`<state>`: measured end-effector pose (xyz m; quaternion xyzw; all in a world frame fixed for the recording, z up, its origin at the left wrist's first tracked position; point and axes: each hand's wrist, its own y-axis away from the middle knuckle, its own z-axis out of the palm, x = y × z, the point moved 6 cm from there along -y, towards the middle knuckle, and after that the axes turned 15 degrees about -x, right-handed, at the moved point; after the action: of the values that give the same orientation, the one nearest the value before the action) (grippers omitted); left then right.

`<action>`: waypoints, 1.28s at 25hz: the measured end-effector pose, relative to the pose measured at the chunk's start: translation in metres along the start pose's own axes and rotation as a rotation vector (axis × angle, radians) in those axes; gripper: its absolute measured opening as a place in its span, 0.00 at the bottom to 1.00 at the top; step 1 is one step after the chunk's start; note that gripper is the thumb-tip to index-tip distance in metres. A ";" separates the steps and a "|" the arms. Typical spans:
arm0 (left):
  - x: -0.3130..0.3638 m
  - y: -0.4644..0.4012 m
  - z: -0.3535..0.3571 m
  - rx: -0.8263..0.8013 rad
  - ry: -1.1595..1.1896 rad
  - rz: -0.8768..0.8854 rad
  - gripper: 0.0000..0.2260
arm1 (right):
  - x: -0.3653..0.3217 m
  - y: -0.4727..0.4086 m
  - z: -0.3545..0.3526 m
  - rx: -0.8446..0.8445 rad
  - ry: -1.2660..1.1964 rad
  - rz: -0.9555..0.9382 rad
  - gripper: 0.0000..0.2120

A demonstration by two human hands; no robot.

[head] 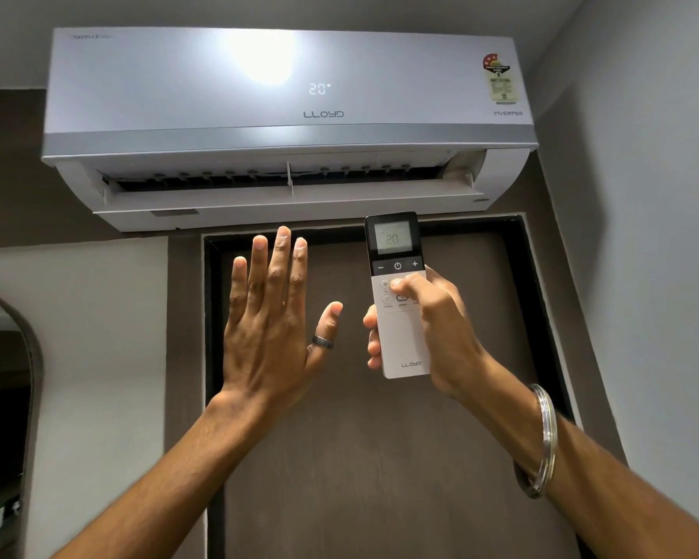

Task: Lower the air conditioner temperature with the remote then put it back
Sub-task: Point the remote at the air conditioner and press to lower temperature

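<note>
since both readouts already show 20, the pressing step looks close to done, though that's only a guess from the numbers. on the far left an arched mirror [1, 417] is cut off by the frame edge. next comes the left hand [273, 328], raised flat with fingers spread apart and nothing held, a dark ring [323, 342] worn on the thumb. above, the wide white wall-mounted air conditioner [287, 127] has its flap open. just right of the empty hand, the slim white remote with a black top and small grey screen [398, 292] is gripped upright by the right hand [432, 336], fingers wrapped behind, thumb resting on the lower white buttons, below the minus key. if more cooling is wanted, the thumb should be slid up-left to minus, with the remote's top kept aimed at the unit. a silver bangle [541, 441] sits on that wrist. where the remote gets put back can't be seen.
</note>
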<state>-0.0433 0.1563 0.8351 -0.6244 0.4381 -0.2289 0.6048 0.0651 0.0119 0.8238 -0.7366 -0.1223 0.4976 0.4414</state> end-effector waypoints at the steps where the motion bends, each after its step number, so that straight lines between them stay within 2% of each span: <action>1: 0.000 0.000 0.001 -0.002 0.002 0.000 0.36 | -0.001 0.000 -0.001 0.013 0.021 -0.005 0.17; 3: 0.001 0.000 0.003 -0.003 0.007 -0.002 0.36 | 0.000 0.001 -0.004 0.063 0.057 0.005 0.12; 8: 0.003 -0.004 0.005 0.014 -0.001 0.003 0.36 | 0.001 -0.005 -0.010 0.179 0.092 0.028 0.12; 14: 0.003 -0.010 0.007 0.036 0.009 0.008 0.36 | 0.000 -0.009 -0.004 0.097 0.029 0.027 0.12; 21: -0.002 -0.009 0.010 0.035 0.009 0.005 0.36 | 0.001 -0.010 -0.003 0.156 0.061 0.055 0.12; 26: -0.008 -0.009 0.008 0.035 0.011 -0.002 0.36 | 0.000 -0.009 0.001 0.107 0.019 0.020 0.13; 32: -0.009 -0.006 0.007 0.035 0.020 0.000 0.36 | -0.002 -0.011 0.003 0.130 0.021 0.010 0.13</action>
<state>-0.0407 0.1665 0.8417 -0.6113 0.4401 -0.2430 0.6112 0.0645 0.0185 0.8333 -0.7121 -0.0811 0.4990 0.4872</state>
